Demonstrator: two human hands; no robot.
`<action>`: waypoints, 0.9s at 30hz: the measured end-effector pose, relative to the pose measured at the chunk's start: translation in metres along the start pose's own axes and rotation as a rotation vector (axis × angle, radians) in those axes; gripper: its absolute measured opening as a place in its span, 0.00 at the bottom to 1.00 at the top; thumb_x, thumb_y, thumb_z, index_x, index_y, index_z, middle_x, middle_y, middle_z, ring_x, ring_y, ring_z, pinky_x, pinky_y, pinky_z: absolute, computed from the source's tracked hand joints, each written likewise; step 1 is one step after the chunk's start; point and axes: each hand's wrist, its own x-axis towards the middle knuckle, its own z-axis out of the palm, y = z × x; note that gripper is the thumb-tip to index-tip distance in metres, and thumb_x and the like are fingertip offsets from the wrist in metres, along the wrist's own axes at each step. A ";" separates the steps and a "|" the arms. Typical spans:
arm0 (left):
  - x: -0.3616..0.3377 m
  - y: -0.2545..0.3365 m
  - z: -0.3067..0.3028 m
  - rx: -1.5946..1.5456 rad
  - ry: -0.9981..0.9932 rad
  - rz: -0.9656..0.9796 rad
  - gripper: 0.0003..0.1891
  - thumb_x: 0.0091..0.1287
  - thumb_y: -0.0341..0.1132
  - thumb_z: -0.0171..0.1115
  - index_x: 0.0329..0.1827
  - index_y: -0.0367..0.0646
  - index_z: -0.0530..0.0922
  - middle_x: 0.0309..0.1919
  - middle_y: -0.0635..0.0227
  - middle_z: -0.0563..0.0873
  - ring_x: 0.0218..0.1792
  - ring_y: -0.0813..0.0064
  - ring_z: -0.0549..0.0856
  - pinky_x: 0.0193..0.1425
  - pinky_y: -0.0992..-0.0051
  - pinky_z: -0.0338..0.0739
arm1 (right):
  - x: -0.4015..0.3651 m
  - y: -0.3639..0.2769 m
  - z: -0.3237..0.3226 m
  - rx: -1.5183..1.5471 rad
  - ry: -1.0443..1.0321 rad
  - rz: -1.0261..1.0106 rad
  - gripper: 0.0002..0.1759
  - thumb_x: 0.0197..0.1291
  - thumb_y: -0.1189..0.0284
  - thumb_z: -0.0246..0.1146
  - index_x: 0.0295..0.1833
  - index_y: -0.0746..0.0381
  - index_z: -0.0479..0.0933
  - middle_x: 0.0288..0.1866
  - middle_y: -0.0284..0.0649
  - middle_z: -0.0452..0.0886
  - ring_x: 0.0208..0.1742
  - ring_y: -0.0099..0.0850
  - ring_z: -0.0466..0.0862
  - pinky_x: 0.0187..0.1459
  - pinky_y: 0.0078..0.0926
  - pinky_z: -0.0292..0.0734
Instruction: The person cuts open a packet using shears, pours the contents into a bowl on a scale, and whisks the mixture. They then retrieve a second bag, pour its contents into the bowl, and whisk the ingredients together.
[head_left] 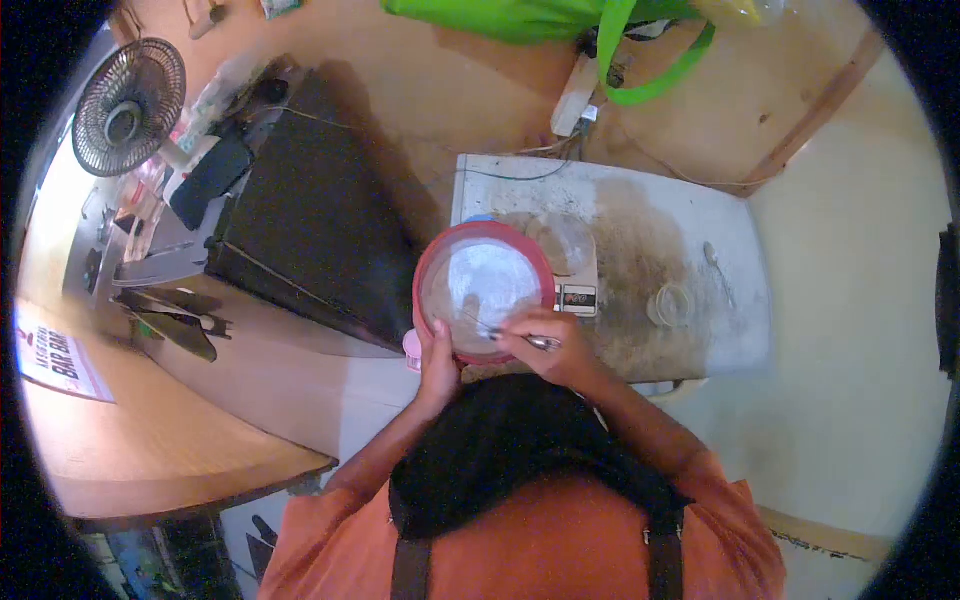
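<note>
Stained white tabletop [650,215] stands on a tan floor [860,300], with a black cabinet [310,235] to its left, a desk fan [128,108] beyond that and a green bag [540,18] at the far side; a digital scale [578,295] sits on the tabletop; the red bowl [482,288] is at the near edge, partly over the scale; the left hand [438,365] grips its near rim; the right hand [555,350] pinches a metal spoon [541,343] reaching into the bowl.
</note>
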 end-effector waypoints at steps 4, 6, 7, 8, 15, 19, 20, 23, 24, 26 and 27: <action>-0.003 0.001 -0.007 -0.158 0.038 -0.128 0.33 0.76 0.51 0.42 0.76 0.46 0.44 0.71 0.58 0.59 0.69 0.62 0.63 0.72 0.62 0.60 | -0.011 0.002 -0.041 -0.044 -0.065 0.116 0.06 0.56 0.73 0.69 0.36 0.64 0.84 0.36 0.41 0.85 0.36 0.27 0.83 0.39 0.22 0.76; -0.007 -0.003 -0.009 -0.136 0.006 -0.172 0.33 0.76 0.53 0.40 0.76 0.48 0.44 0.71 0.59 0.59 0.70 0.61 0.62 0.73 0.61 0.59 | 0.001 0.001 -0.052 -0.211 0.226 0.106 0.06 0.55 0.73 0.69 0.36 0.65 0.84 0.35 0.40 0.85 0.34 0.25 0.81 0.37 0.21 0.75; -0.005 -0.005 -0.011 -0.061 -0.037 -0.123 0.33 0.76 0.54 0.40 0.76 0.48 0.44 0.71 0.59 0.59 0.70 0.61 0.63 0.72 0.60 0.60 | 0.011 -0.006 -0.047 -0.211 0.298 0.201 0.06 0.55 0.74 0.69 0.35 0.65 0.84 0.34 0.39 0.84 0.36 0.25 0.81 0.39 0.22 0.75; -0.004 -0.008 -0.012 0.015 -0.080 -0.073 0.33 0.75 0.54 0.41 0.76 0.49 0.44 0.71 0.60 0.59 0.69 0.61 0.63 0.72 0.60 0.60 | 0.019 -0.007 -0.038 -0.212 0.298 0.199 0.06 0.55 0.74 0.69 0.35 0.65 0.84 0.34 0.39 0.84 0.36 0.25 0.81 0.39 0.22 0.75; 0.001 -0.018 -0.013 -0.108 0.012 -0.086 0.31 0.77 0.49 0.42 0.75 0.43 0.47 0.68 0.57 0.62 0.67 0.66 0.65 0.70 0.64 0.61 | -0.012 -0.004 -0.023 -0.115 0.006 0.092 0.10 0.54 0.71 0.71 0.40 0.64 0.84 0.35 0.41 0.85 0.33 0.28 0.84 0.37 0.24 0.78; -0.007 -0.015 -0.014 -0.071 -0.019 -0.141 0.32 0.76 0.50 0.42 0.75 0.42 0.47 0.67 0.55 0.64 0.67 0.65 0.65 0.70 0.64 0.61 | -0.003 0.010 -0.052 -0.054 0.342 0.356 0.08 0.59 0.72 0.66 0.41 0.64 0.84 0.35 0.40 0.85 0.33 0.27 0.83 0.38 0.23 0.78; -0.006 -0.014 -0.012 0.050 -0.067 -0.095 0.32 0.76 0.50 0.42 0.75 0.42 0.47 0.67 0.55 0.64 0.67 0.64 0.65 0.70 0.64 0.60 | 0.008 0.006 -0.044 -0.059 0.339 0.351 0.08 0.59 0.72 0.66 0.41 0.64 0.84 0.35 0.40 0.85 0.33 0.27 0.83 0.38 0.23 0.78; -0.003 -0.051 -0.025 -0.114 -0.036 -0.170 0.32 0.76 0.53 0.42 0.74 0.43 0.50 0.67 0.61 0.65 0.65 0.63 0.68 0.66 0.61 0.68 | 0.024 0.003 -0.014 -0.036 0.146 -0.075 0.06 0.56 0.74 0.68 0.38 0.65 0.83 0.34 0.40 0.85 0.37 0.30 0.84 0.43 0.26 0.78; -0.002 -0.060 -0.032 -0.114 -0.033 -0.162 0.32 0.76 0.53 0.42 0.74 0.43 0.50 0.67 0.61 0.65 0.65 0.63 0.68 0.66 0.61 0.68 | 0.017 -0.005 -0.014 -0.036 0.144 -0.083 0.06 0.56 0.74 0.68 0.38 0.65 0.83 0.34 0.40 0.85 0.37 0.30 0.84 0.43 0.26 0.78; 0.000 -0.072 -0.045 -0.148 -0.020 -0.223 0.32 0.76 0.53 0.42 0.74 0.43 0.51 0.66 0.61 0.66 0.63 0.65 0.70 0.64 0.62 0.70 | -0.002 -0.024 -0.017 -0.228 -0.132 -0.026 0.07 0.55 0.74 0.69 0.38 0.65 0.83 0.34 0.40 0.85 0.36 0.30 0.84 0.42 0.26 0.78; 0.001 -0.066 -0.043 -0.152 -0.013 -0.221 0.32 0.76 0.53 0.42 0.74 0.43 0.51 0.66 0.61 0.66 0.63 0.65 0.70 0.64 0.62 0.70 | -0.014 -0.018 -0.028 -0.180 -0.080 -0.068 0.08 0.56 0.72 0.69 0.39 0.65 0.83 0.34 0.41 0.85 0.34 0.29 0.83 0.41 0.24 0.78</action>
